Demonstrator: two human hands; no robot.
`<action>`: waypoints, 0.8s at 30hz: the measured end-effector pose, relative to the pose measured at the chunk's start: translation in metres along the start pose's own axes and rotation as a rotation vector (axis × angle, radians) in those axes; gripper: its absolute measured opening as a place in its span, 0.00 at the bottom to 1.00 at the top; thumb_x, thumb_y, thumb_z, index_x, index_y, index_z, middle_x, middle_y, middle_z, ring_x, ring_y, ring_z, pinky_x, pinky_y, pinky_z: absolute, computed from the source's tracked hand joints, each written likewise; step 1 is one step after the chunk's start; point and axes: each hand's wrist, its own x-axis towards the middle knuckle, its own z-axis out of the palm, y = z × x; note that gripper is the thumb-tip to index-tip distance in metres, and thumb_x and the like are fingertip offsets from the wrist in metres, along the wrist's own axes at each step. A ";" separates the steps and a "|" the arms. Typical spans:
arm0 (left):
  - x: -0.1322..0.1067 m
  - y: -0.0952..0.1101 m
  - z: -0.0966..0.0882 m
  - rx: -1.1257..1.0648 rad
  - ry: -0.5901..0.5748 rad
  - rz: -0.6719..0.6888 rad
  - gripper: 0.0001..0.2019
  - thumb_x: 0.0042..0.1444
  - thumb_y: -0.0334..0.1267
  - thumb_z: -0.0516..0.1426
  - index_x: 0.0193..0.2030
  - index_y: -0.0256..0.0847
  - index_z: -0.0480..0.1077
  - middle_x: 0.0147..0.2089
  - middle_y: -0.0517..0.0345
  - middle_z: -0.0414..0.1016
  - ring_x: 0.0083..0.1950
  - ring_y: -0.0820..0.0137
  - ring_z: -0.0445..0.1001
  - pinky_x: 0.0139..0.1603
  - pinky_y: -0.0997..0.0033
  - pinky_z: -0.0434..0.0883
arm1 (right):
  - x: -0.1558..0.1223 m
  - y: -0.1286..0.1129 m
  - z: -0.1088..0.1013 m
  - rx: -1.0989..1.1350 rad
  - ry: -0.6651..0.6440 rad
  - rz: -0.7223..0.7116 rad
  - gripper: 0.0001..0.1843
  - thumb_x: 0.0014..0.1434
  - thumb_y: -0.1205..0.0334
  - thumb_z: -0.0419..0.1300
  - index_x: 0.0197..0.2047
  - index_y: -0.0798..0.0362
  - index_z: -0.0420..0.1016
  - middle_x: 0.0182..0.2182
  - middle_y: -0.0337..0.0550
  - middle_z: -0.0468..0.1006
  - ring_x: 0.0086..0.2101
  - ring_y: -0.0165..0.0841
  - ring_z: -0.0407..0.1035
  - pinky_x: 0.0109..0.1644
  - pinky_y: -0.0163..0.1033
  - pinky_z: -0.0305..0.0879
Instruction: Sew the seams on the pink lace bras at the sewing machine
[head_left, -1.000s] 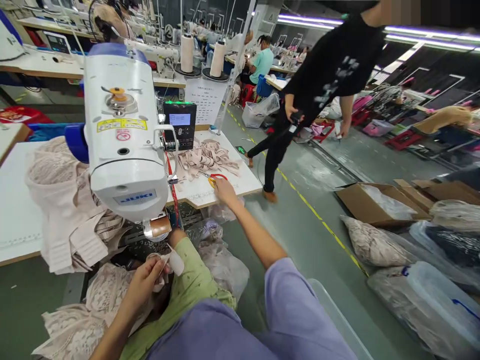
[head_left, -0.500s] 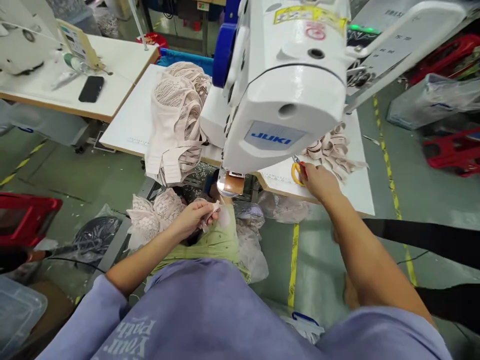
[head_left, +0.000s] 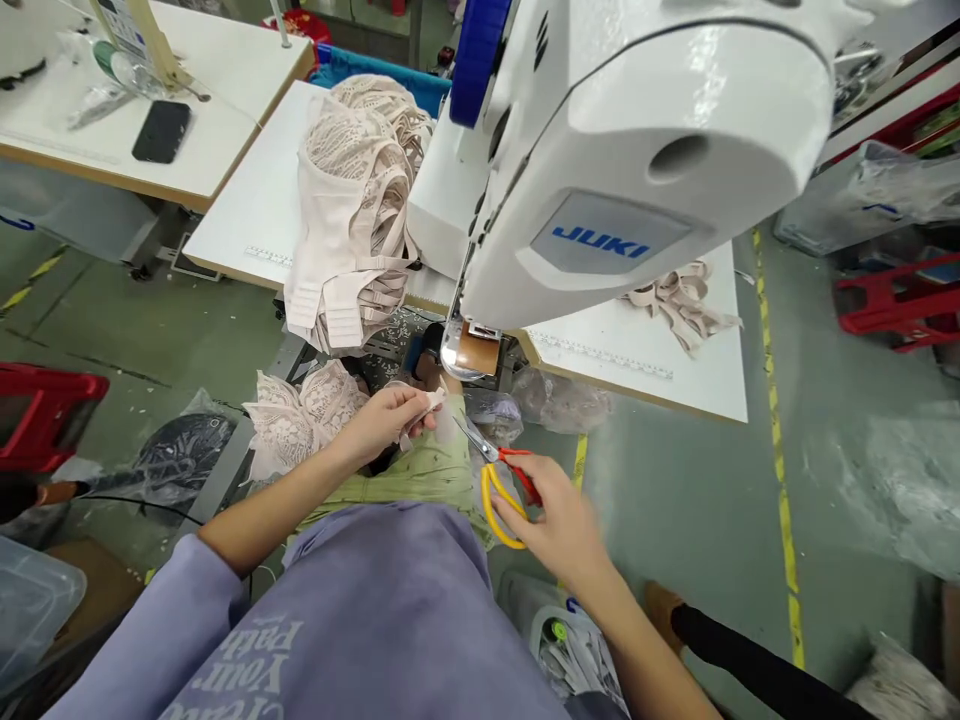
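Observation:
My left hand is closed in a pinch on a small beige fabric piece, held over my lap just below the head of the white JUKI sewing machine. My right hand grips a pair of scissors with red and yellow handles. Their blades point up and left toward the fabric piece, a short gap away. A lace garment lies on my lap beside the left hand.
A pile of beige lace garments sits on the white table left of the machine; beige straps lie at its right. A phone rests on the neighbouring table. Another person's foot and leg are at lower right.
My right hand has picked the scissors up off the table and brought them down to my lap near the fabric piece. My view has tilted down and left.

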 end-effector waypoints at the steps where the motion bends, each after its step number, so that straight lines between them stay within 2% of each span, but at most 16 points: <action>1: 0.000 -0.001 0.000 0.044 -0.004 0.007 0.18 0.61 0.49 0.58 0.30 0.36 0.73 0.30 0.55 0.74 0.27 0.76 0.64 0.29 0.76 0.62 | 0.004 -0.004 0.005 0.004 0.015 -0.009 0.19 0.61 0.55 0.60 0.55 0.48 0.71 0.48 0.49 0.78 0.32 0.36 0.73 0.35 0.42 0.72; 5: -0.001 -0.002 0.004 0.089 -0.035 0.018 0.19 0.63 0.49 0.56 0.29 0.36 0.72 0.30 0.55 0.74 0.26 0.76 0.64 0.29 0.75 0.62 | 0.024 -0.008 0.015 -0.004 0.000 -0.041 0.18 0.62 0.55 0.60 0.55 0.48 0.71 0.47 0.49 0.79 0.39 0.39 0.75 0.40 0.44 0.73; 7: -0.001 -0.002 0.006 0.089 -0.031 0.023 0.17 0.62 0.47 0.56 0.28 0.36 0.72 0.30 0.55 0.74 0.26 0.76 0.63 0.29 0.75 0.62 | 0.029 -0.007 0.017 -0.014 -0.026 -0.054 0.18 0.63 0.55 0.59 0.56 0.48 0.71 0.46 0.49 0.79 0.37 0.39 0.75 0.39 0.43 0.73; 11: -0.002 0.001 0.006 0.048 -0.016 -0.019 0.11 0.58 0.39 0.56 0.27 0.37 0.71 0.28 0.57 0.74 0.26 0.76 0.62 0.28 0.75 0.60 | 0.025 0.000 0.016 0.029 -0.048 -0.085 0.17 0.66 0.54 0.58 0.56 0.47 0.72 0.44 0.47 0.79 0.34 0.36 0.74 0.37 0.42 0.72; 13: -0.001 0.002 0.004 0.012 -0.016 -0.034 0.09 0.56 0.36 0.56 0.26 0.37 0.70 0.26 0.58 0.71 0.25 0.76 0.61 0.26 0.75 0.58 | 0.019 0.006 0.016 0.076 -0.031 -0.051 0.17 0.66 0.54 0.58 0.56 0.46 0.72 0.41 0.45 0.79 0.33 0.36 0.74 0.35 0.40 0.71; 16: 0.002 -0.001 0.002 -0.046 -0.001 -0.036 0.11 0.56 0.41 0.57 0.25 0.38 0.68 0.22 0.62 0.65 0.22 0.78 0.55 0.23 0.75 0.53 | 0.009 0.013 0.018 0.187 0.028 0.047 0.17 0.62 0.57 0.60 0.54 0.47 0.72 0.34 0.41 0.77 0.27 0.32 0.69 0.28 0.37 0.67; 19: 0.005 -0.006 0.002 -0.108 0.029 -0.027 0.16 0.56 0.47 0.60 0.25 0.39 0.66 0.20 0.66 0.59 0.21 0.79 0.52 0.23 0.75 0.51 | 0.006 0.012 0.023 0.273 0.038 0.052 0.22 0.55 0.60 0.63 0.54 0.48 0.70 0.30 0.37 0.73 0.25 0.32 0.67 0.29 0.37 0.67; 21: 0.006 -0.009 0.002 -0.129 0.044 -0.009 0.18 0.55 0.49 0.62 0.25 0.38 0.66 0.21 0.66 0.59 0.22 0.79 0.54 0.23 0.76 0.52 | 0.009 0.007 0.026 0.283 0.019 0.032 0.25 0.52 0.62 0.63 0.54 0.48 0.69 0.31 0.37 0.72 0.26 0.31 0.66 0.31 0.37 0.67; 24: 0.004 -0.007 0.003 -0.051 0.062 0.014 0.20 0.56 0.53 0.62 0.26 0.38 0.67 0.23 0.63 0.65 0.22 0.79 0.59 0.23 0.77 0.53 | 0.018 -0.001 0.031 0.294 -0.005 0.049 0.25 0.52 0.61 0.63 0.54 0.49 0.70 0.33 0.39 0.72 0.27 0.31 0.66 0.33 0.38 0.67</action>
